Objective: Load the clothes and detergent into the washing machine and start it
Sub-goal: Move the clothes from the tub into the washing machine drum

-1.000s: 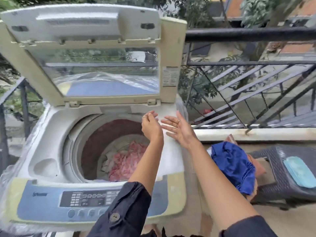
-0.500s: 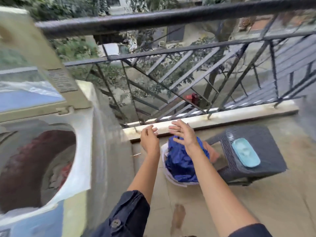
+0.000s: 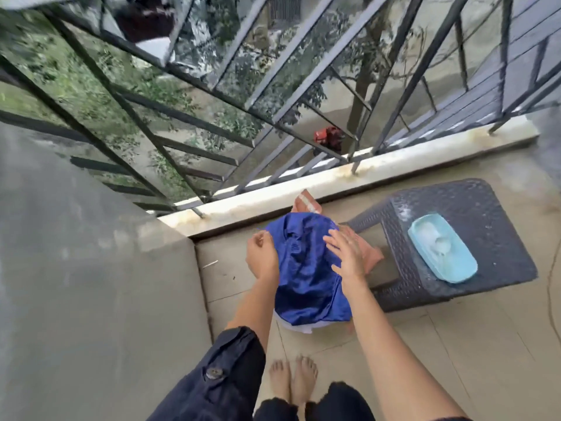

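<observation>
A shiny blue garment [image 3: 306, 275] lies heaped on top of a pile of clothes on the balcony floor, with orange cloth [image 3: 372, 255] and a bit of white cloth [image 3: 299, 326] showing under it. My left hand [image 3: 261, 258] hovers at the garment's left edge, fingers loosely curled, holding nothing. My right hand [image 3: 346, 253] is spread flat over the garment's right side, fingers apart. The washing machine's grey side panel [image 3: 91, 284] fills the left of the view; its drum and controls are out of sight.
A dark woven stool [image 3: 473, 208] stands right of the pile and carries a light blue tray [image 3: 441, 247] of pale powder. A metal railing [image 3: 243, 117] and pale ledge [image 3: 334, 177] close the far side. My bare feet [image 3: 293, 381] stand on the tiled floor.
My view has swung right and down, from the open washer to the clothes pile. Both hands have dropped from above the washer to the blue garment.
</observation>
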`<state>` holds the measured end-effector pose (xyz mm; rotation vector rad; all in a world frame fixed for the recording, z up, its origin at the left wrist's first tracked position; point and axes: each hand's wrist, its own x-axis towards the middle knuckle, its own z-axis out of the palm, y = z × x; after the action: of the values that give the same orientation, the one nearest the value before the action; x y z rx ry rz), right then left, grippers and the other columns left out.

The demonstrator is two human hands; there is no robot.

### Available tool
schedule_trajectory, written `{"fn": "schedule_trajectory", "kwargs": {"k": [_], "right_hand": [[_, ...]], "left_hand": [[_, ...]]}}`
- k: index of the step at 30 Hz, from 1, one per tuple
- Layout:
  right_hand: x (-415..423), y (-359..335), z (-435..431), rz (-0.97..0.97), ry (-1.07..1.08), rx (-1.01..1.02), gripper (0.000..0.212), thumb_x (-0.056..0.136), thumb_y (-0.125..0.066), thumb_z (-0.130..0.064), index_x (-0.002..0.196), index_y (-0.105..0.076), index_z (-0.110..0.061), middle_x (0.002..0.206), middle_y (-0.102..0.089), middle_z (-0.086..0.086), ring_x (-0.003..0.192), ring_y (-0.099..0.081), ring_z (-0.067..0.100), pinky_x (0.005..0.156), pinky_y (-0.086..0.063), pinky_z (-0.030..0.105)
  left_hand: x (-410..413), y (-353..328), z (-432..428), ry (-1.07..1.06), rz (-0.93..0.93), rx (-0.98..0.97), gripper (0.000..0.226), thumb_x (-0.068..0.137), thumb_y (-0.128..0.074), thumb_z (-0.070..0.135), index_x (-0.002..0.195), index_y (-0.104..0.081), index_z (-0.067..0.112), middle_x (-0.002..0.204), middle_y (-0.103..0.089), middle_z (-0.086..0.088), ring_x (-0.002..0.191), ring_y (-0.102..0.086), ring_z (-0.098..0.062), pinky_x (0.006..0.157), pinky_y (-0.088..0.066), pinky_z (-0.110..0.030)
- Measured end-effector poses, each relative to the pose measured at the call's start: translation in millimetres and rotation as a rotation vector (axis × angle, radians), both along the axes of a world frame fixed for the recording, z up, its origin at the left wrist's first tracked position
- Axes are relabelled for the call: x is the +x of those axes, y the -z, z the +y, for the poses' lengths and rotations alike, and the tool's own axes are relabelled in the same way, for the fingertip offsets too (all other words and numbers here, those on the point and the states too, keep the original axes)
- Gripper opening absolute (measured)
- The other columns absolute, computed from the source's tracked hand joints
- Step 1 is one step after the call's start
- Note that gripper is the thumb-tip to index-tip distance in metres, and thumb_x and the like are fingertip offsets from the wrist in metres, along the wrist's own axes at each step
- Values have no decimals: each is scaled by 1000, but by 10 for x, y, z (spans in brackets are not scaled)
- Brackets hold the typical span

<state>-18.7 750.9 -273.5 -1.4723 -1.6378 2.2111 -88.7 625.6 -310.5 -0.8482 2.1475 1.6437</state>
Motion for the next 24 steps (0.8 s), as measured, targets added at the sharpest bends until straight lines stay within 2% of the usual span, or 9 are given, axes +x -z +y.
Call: {"fn": "schedule_trajectory", "kwargs": {"k": [3,5,8,11,14,16,19,21,24], "right_hand": [[28,677,54,-37,-33,47,52,81,-59,-47,124,-54,-17,131,-56,2,118,-50,14,100,-40,34],[60,1154,50,-97,-57,77,65,81,-62,-50,135,-45,-20,140,-46,-3,125,-44,12,111,-33,37],[68,1795,13,-177,-132,50,82,82,-66,-42,148,-21,-24,154,-28,2,139,-31,18,113,-26,34],[-11,2203,-143,-196,-293,46,112,75,-75,-40,151,6,-24,157,-17,1,144,-21,19,113,-24,32],[-89,2373,-297,-320,-291,293,125,65,-83,-40,151,5,-16,151,-31,16,138,-34,30,108,-32,38],[-79,2345,-324,-446,-204,402,106,70,-80,-34,149,-14,-11,138,-47,25,126,-47,38,100,-39,42],[11,2129,-293,-476,-47,376,62,77,-73,-23,128,-48,2,127,-57,25,119,-52,40,95,-42,42],[92,1920,-263,-421,67,348,45,78,-71,-19,114,-58,5,119,-62,25,112,-56,39,90,-43,39],[199,1574,-241,-364,186,269,35,78,-69,-15,107,-64,5,112,-66,22,104,-61,35,79,-41,32]], "left_hand": [[-78,681,41,75,36,-28,31,94,-53,22,122,-57,10,119,-62,-12,109,-59,-28,96,-45,-34],[-82,1156,33,138,9,-38,39,93,-55,27,129,-52,13,126,-60,-10,115,-57,-27,101,-43,-36],[-24,1731,38,230,-30,39,47,92,-55,37,134,-50,18,138,-53,-3,128,-48,-21,112,-34,-39],[8,2208,44,270,-48,94,55,78,-45,66,117,-63,31,128,-62,0,122,-54,-22,111,-35,-46],[41,2592,0,263,-114,145,72,69,-30,85,110,-66,38,122,-66,4,120,-56,-21,110,-35,-46],[76,2600,-15,236,-140,187,78,65,-28,90,106,-69,39,125,-63,0,125,-50,-23,113,-31,-46],[168,2409,-7,237,-154,252,80,63,-27,94,96,-73,38,128,-61,-1,125,-49,-24,111,-34,-47],[205,2097,6,200,-194,285,77,66,-30,91,96,-74,35,124,-64,0,121,-53,-23,109,-38,-45],[252,1600,11,154,-202,334,68,77,-33,81,100,-73,30,120,-67,0,119,-55,-23,109,-38,-45]]}}
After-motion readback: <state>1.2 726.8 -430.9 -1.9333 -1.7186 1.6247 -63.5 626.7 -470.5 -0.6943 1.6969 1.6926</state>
